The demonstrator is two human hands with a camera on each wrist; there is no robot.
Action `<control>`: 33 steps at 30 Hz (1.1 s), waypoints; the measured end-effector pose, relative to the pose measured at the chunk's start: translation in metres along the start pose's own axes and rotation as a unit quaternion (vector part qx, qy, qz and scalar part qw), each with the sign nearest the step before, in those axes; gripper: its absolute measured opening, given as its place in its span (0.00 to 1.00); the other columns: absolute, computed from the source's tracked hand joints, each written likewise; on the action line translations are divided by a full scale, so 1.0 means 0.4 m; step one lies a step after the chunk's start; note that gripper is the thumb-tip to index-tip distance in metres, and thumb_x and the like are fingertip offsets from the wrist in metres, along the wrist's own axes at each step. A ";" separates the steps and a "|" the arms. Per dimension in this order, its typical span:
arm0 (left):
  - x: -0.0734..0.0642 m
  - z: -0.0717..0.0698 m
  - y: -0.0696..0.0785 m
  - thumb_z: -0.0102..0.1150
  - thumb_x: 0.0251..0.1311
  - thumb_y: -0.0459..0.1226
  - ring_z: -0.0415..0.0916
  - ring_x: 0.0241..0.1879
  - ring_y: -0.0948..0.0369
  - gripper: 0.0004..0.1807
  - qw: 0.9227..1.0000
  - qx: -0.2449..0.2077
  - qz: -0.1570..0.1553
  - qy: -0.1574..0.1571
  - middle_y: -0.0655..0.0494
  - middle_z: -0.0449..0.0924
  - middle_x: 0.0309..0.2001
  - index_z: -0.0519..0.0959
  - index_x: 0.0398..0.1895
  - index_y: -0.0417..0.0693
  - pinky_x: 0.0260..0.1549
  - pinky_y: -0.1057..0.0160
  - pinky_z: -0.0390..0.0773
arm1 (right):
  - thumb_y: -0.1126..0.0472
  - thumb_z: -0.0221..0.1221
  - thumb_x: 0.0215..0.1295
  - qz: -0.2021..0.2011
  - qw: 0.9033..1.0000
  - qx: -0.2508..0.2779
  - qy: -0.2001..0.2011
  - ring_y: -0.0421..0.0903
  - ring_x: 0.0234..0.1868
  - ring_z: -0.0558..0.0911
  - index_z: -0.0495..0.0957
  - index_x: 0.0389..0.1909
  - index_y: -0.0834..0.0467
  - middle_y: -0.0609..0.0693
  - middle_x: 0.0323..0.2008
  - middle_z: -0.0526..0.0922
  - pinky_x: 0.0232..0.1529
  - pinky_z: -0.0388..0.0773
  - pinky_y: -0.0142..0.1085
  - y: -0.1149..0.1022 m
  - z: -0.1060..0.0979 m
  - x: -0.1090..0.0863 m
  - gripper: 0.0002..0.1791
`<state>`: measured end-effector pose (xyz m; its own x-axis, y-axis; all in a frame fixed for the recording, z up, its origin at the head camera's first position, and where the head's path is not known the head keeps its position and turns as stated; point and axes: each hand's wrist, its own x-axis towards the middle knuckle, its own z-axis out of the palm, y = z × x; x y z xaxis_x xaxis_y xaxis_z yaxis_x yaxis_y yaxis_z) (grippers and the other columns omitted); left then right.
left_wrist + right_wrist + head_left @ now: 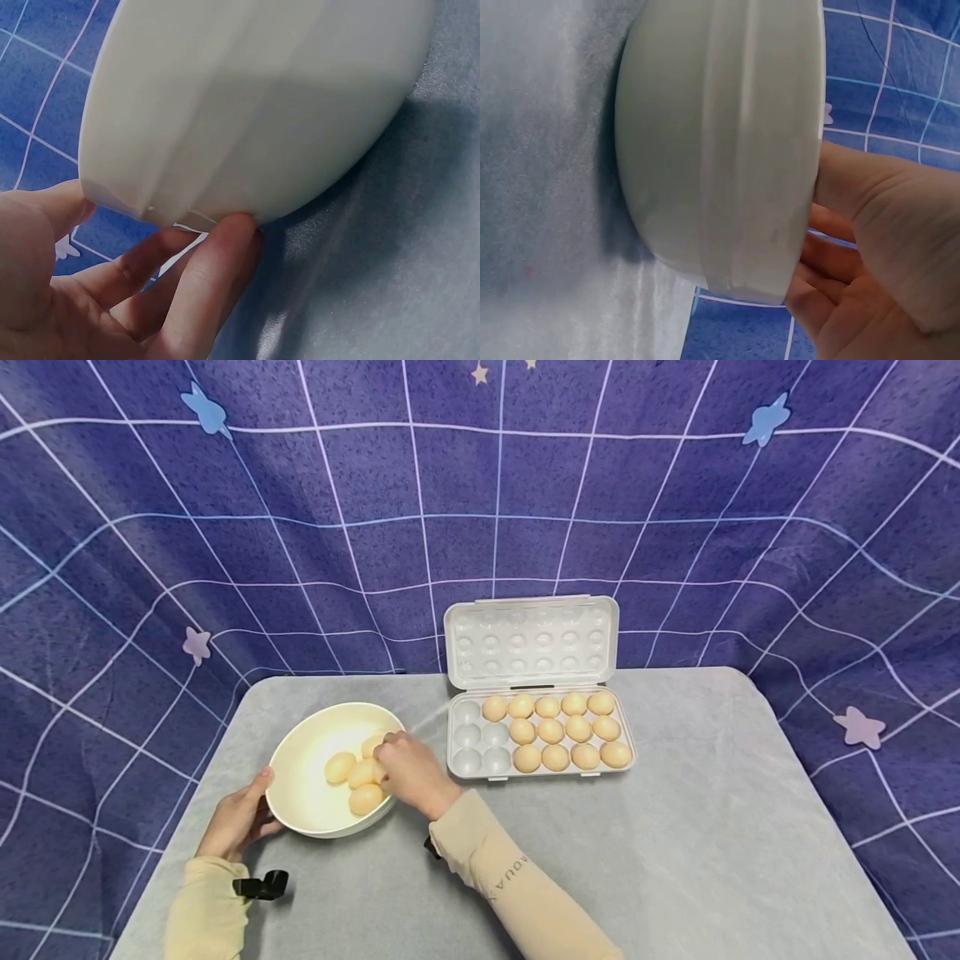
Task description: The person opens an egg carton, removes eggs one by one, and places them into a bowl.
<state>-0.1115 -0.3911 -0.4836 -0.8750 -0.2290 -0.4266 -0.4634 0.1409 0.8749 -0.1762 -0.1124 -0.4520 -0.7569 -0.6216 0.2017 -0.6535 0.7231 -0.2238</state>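
A cream bowl (pixel 300 777) stands at the table's left with several light-brown eggs (pixel 366 799) gathered toward its right side. My left hand (pixel 234 818) grips the bowl's left edge; the left wrist view shows the thumb at the rim and bent fingers (pixel 199 292) against the outer wall. Over the right rim reaches my right hand (pixel 415 772), its fingers down among the eggs and overlapping two of them. From the right wrist, the bowl's wall (pixel 727 150) hides the fingertips, so I cannot tell whether they pinch an egg.
Right of the bowl, an open egg box (pixel 542 774) holds several eggs, with vacant cups (pixel 467 735) at its left end. Its raised lid (pixel 532 643) leans near the blue gridded curtain (pixel 480 552) behind the grey table (pixel 720 827).
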 end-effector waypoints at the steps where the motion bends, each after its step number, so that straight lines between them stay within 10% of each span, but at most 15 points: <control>1: 0.000 0.000 0.000 0.44 0.71 0.61 0.81 0.30 0.73 0.49 1.000 0.000 0.000 0.000 0.70 0.81 0.28 0.53 0.72 0.23 0.34 0.67 0.87 | 0.61 0.71 0.49 0.000 1.000 -0.003 -0.002 0.44 0.37 0.79 0.85 0.32 0.52 0.46 0.33 0.81 0.34 0.80 0.32 -0.002 0.002 0.001 0.08; 33: 0.000 -0.001 -0.001 0.45 0.71 0.61 0.81 0.31 0.73 0.49 1.000 -0.004 -0.006 -0.002 0.70 0.81 0.28 0.52 0.72 0.25 0.35 0.66 0.87 | 0.64 0.69 0.51 -0.008 1.000 0.003 0.001 0.44 0.38 0.78 0.84 0.33 0.54 0.47 0.35 0.82 0.38 0.80 0.31 -0.003 0.003 0.002 0.08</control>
<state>-0.1112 -0.3914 -0.4840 -0.8699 -0.2266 -0.4382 -0.4728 0.1297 0.8716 -0.1761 -0.1143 -0.4526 -0.7460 -0.6330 0.2067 -0.6659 0.7110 -0.2261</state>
